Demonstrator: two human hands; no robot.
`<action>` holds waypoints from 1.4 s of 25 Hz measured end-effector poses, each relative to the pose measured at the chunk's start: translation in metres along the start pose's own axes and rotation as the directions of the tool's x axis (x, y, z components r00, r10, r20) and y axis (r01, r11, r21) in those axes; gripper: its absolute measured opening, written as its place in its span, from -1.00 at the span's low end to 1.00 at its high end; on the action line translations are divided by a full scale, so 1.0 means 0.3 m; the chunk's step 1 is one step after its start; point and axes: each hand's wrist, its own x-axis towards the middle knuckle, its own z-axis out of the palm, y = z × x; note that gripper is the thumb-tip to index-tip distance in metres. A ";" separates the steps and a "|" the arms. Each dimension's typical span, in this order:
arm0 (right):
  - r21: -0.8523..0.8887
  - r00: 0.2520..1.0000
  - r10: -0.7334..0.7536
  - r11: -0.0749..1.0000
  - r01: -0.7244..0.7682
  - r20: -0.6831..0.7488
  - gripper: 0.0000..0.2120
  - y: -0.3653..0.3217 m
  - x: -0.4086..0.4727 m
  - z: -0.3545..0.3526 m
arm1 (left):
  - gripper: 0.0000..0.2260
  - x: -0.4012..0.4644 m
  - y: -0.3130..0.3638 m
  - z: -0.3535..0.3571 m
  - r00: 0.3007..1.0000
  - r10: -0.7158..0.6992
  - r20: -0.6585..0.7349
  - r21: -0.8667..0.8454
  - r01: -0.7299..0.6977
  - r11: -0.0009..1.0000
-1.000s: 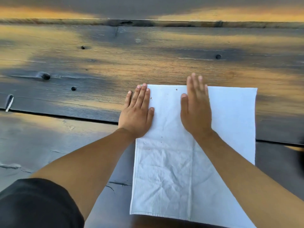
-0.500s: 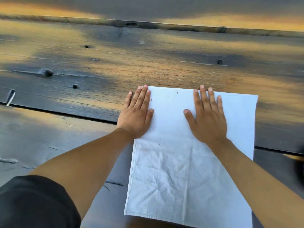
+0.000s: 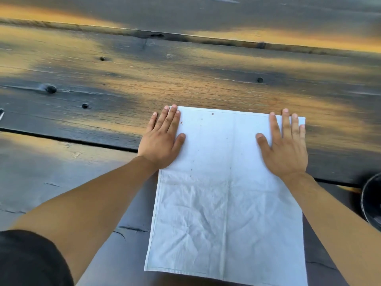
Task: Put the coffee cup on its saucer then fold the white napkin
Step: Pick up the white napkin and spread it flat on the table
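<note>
**Both hands laid flat on the white napkin**

Nearest to the camera, a dark sleeve [image 3: 31, 259] is seen at the lower left corner, and two bare forearms are stretched forward from the bottom edge. Between the forearms the white napkin [image 3: 226, 203] is spread on the wooden table [image 3: 144, 83]. Its near half is wrinkled, and a straight crease is seen running along its length near the middle. A few small dark specks are found on the cloth. The near edge of the napkin lies close to the bottom of the view.

At the right edge a dark round object [image 3: 372, 203] is partly seen on the table, just beside the right forearm; what it is cannot be told, since most of it is cut off.

Farther on, the left hand [image 3: 162, 141] is laid flat on the far left corner of the napkin, fingers straight and close together, partly on the cloth and partly on the wood. The right hand [image 3: 285, 147] is pressed flat on the far right corner, fingers straight and slightly spread, its fingertips reaching the far edge. Nothing is gripped by either hand.

Beyond the napkin, dark weathered planks with knots, small holes and long gaps are seen.
</note>
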 end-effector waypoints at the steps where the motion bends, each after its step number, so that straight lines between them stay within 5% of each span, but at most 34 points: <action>1: 0.037 1.000 0.028 0.999 -0.028 -0.003 -0.32 -0.014 -0.006 -0.007 | -0.36 -0.001 -0.002 -0.008 1.000 0.017 -0.003 -0.031 -0.017 0.999; 5: 0.185 0.992 0.016 0.983 0.007 -0.124 -0.39 -0.259 -0.115 -0.036 | -0.43 -0.072 0.008 -0.041 0.989 0.006 -0.150 -0.247 -0.044 0.968; 7: 0.241 0.980 -0.132 0.957 0.164 -0.147 -0.44 -0.458 -0.202 -0.020 | -0.49 -0.184 0.039 -0.011 0.978 -0.014 -0.206 -0.214 -0.031 0.976; 11: 0.205 0.954 -0.293 0.932 0.300 -0.064 -0.47 -0.687 -0.324 0.080 | -0.48 -0.369 0.073 0.083 0.992 0.073 -0.107 -0.063 -0.080 0.995; 16: 0.039 0.947 -0.320 0.946 0.321 -0.042 -0.40 -0.473 -0.337 0.094 | -0.43 -0.363 0.079 0.082 0.998 0.046 -0.046 0.016 -0.046 0.999; 23: 0.103 0.996 0.081 0.991 -0.083 0.021 -0.32 0.051 -0.401 0.041 | -0.43 -0.364 0.084 0.079 0.999 0.031 -0.029 0.002 -0.031 1.000; 26: 0.238 0.989 0.135 0.964 -0.119 -0.054 -0.35 -0.110 -0.390 0.015 | -0.43 -0.370 0.086 0.076 0.999 0.034 -0.017 0.002 -0.033 0.999; 30: 0.343 0.994 -0.047 0.936 0.079 -0.102 -0.44 -0.527 -0.364 0.026 | -0.44 -0.367 0.086 0.073 0.999 0.037 -0.020 -0.008 -0.037 0.999; 35: 0.164 0.975 -0.222 0.961 0.224 -0.033 -0.47 -0.664 -0.358 0.105 | -0.45 -0.364 0.080 0.077 0.999 0.035 -0.024 0.005 -0.035 0.999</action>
